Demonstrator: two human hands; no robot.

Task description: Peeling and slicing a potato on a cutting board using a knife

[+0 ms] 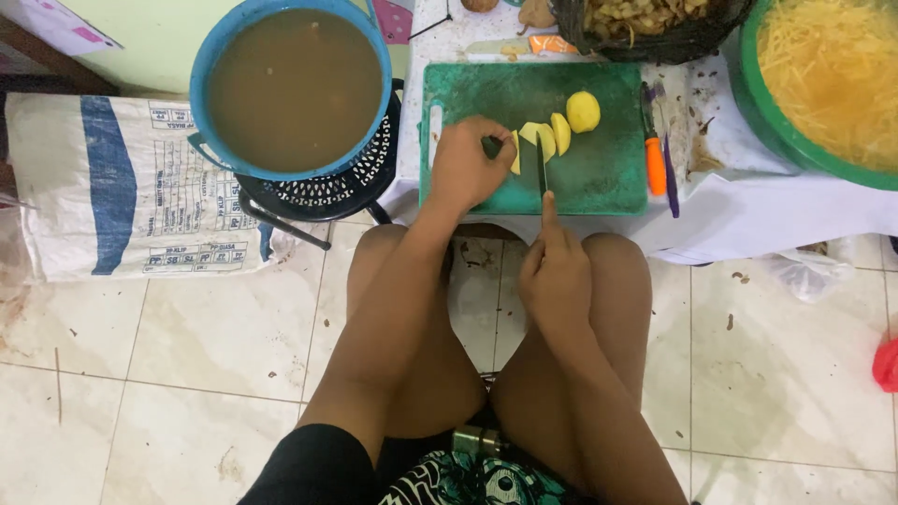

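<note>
Centrally, one green cutting board (599,178) lies on a white-covered table (748,210), its left half partly hidden by the left hand (465,168). Left of the board: one blue basin (201,103) of brown liquid standing on a black perforated stool (323,192), and beyond that one printed white sack (112,187) on the tiled floor (187,374). Far right: one green basin (786,140) of yellow shredded strips; far centre: one dark basket (655,42) of peelings. Along the board's right edge, one orange-handled peeler (654,159) and one purple-handled tool (669,164) lie side by side. Potato pieces, peeled and yellow: one rounded end piece (584,111) at the far right of the row, then about three cut slices (547,137) leaning against one another, and one piece (514,152) at the left hand's fingertips. Left hand: fingers curled down, pressing the leftmost piece onto the board. Right hand (555,271): closed round the handle of one knife (541,168), forefinger stretched along its spine; the blade stands edge-down between the held piece and the slices, just right of the left fingertips.
</note>
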